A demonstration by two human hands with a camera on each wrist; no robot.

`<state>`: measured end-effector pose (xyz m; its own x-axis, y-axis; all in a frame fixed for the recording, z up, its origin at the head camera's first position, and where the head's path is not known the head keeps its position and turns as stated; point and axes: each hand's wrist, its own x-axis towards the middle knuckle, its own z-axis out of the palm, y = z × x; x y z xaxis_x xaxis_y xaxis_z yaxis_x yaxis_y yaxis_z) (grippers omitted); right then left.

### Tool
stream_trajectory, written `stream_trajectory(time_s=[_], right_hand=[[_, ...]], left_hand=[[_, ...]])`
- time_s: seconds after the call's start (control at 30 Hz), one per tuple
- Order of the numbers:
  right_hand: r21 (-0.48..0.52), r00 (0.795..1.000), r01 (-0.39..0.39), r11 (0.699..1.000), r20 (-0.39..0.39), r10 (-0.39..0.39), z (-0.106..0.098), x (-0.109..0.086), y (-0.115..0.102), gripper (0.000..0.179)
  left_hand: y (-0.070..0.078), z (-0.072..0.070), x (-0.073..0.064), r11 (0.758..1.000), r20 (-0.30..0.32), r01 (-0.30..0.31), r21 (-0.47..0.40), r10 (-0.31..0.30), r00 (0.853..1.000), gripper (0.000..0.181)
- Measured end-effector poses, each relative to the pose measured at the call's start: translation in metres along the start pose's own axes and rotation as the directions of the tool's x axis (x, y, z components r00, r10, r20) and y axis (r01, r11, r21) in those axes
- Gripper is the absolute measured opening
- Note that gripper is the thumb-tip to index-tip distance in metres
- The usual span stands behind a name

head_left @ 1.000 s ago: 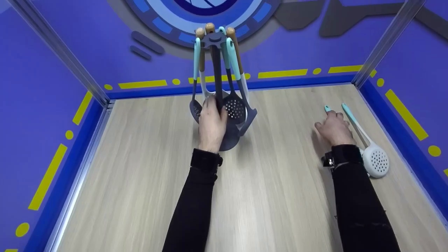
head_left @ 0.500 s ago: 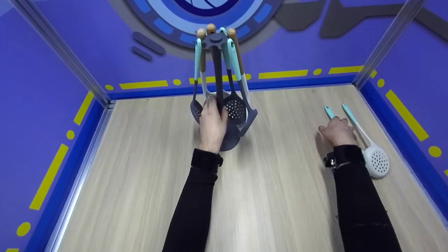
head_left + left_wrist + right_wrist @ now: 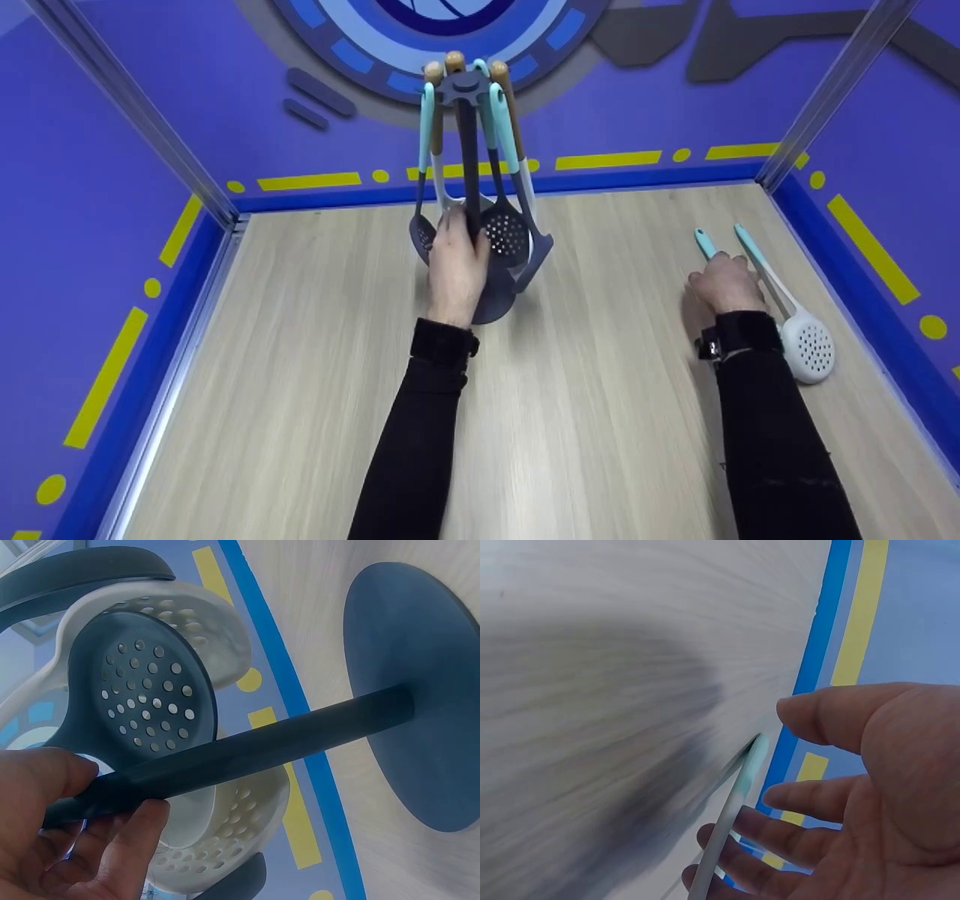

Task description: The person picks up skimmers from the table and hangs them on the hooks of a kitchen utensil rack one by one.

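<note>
My left hand (image 3: 456,266) grips the dark post (image 3: 292,742) of an upright utensil stand, low down above its round base (image 3: 427,705). Around the post hang several utensils with mint or wooden handles, among them a dark skimmer (image 3: 154,686). On the right of the table, my right hand (image 3: 726,283) is over a mint-handled utensil (image 3: 705,243), whose head is hidden by hand and sleeve. In the right wrist view, the thumb stands apart and the loose fingertips are right at the pale handle (image 3: 720,840), not closed round it.
Beside the right hand lies a pale skimmer (image 3: 808,348) with a mint handle end, close to the right wall (image 3: 885,225). Blue-purple walls with yellow marks enclose the wooden table (image 3: 585,420). The stand rises near the back wall (image 3: 630,120).
My right hand has shifted slightly right and back along the mint-handled utensil, uncovering more of its handle, and its fingers have drawn in somewhat. My left hand stays on the post.
</note>
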<state>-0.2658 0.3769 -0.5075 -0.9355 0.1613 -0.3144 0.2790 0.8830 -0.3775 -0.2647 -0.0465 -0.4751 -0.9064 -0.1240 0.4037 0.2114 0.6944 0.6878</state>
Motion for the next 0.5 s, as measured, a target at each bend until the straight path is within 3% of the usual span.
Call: stream_trajectory(time_s=[0.3, 0.5], right_hand=[[0.014, 0.999, 0.023, 1.000, -0.027, -0.023, 0.0027, -0.0005, 0.0014, 0.060], [0.023, 0.999, 0.027, 0.999, 0.025, -0.027, 0.0009, -0.0029, -0.0032, 0.063]], left_hand=[[0.0001, 0.0002, -0.0003, 1.000, 0.002, 0.005, -0.011, -0.005, 1.000, 0.043], [-0.0004, 0.0008, 0.0007, 1.000, 0.002, 0.006, -0.017, -0.006, 1.000, 0.042]])
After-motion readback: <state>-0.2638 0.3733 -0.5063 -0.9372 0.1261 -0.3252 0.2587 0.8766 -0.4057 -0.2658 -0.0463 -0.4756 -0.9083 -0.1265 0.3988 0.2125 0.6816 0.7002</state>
